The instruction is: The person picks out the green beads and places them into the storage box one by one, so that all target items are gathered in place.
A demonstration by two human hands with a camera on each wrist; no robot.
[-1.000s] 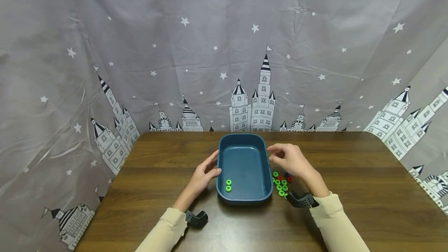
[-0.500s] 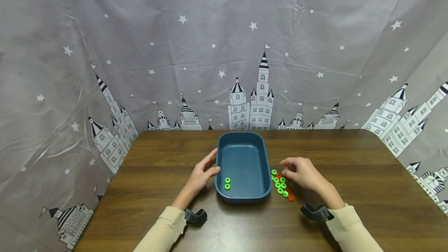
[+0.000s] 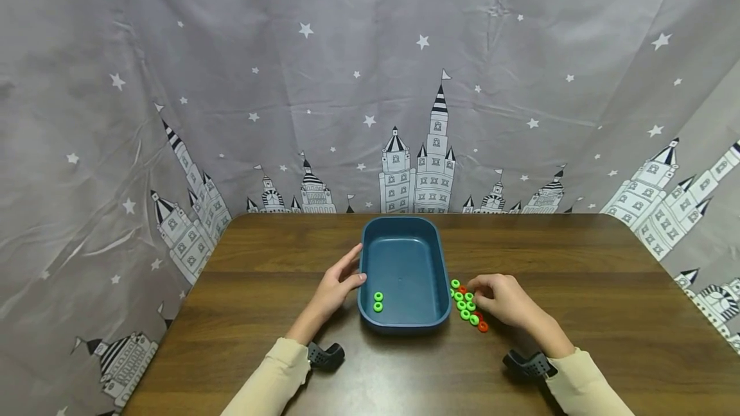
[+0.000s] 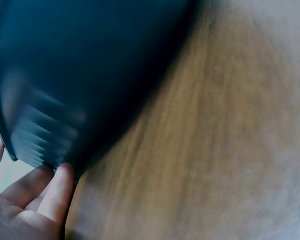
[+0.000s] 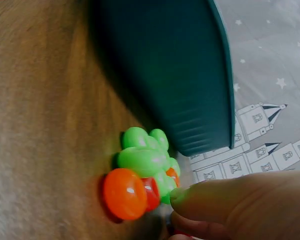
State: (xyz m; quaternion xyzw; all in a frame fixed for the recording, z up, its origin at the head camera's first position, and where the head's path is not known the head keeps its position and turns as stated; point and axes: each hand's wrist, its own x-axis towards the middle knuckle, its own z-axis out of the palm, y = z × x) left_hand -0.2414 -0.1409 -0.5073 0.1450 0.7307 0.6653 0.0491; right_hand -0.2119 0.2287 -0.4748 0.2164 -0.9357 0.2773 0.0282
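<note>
A dark blue rectangular tub [image 3: 401, 262] stands on the table, with two bright green rings [image 3: 378, 302] inside near its front left corner. My left hand [image 3: 335, 284] rests against the tub's left wall, fingers extended; the left wrist view shows its fingertips [image 4: 65, 172] touching the ribbed side. Right of the tub lies a loose group of small green rings [image 3: 465, 314] and a few red ones. My right hand [image 3: 504, 300] reaches down at that group's right edge. In the right wrist view, a bit of red shows by its fingers [image 5: 205, 200]; whether they pinch it is hidden.
An orange-red ring [image 3: 482, 327] lies at the near end of the group. The brown wooden table [image 3: 277, 255] runs to a grey curtain [image 3: 347, 95] printed with castles and stars. Black camera mounts [image 3: 326, 357] sit at both wrists.
From beside the tub's right rim, my right hand has moved right and nearer, down to the rings, uncovering those at the near end. My left hand stays at the tub.
</note>
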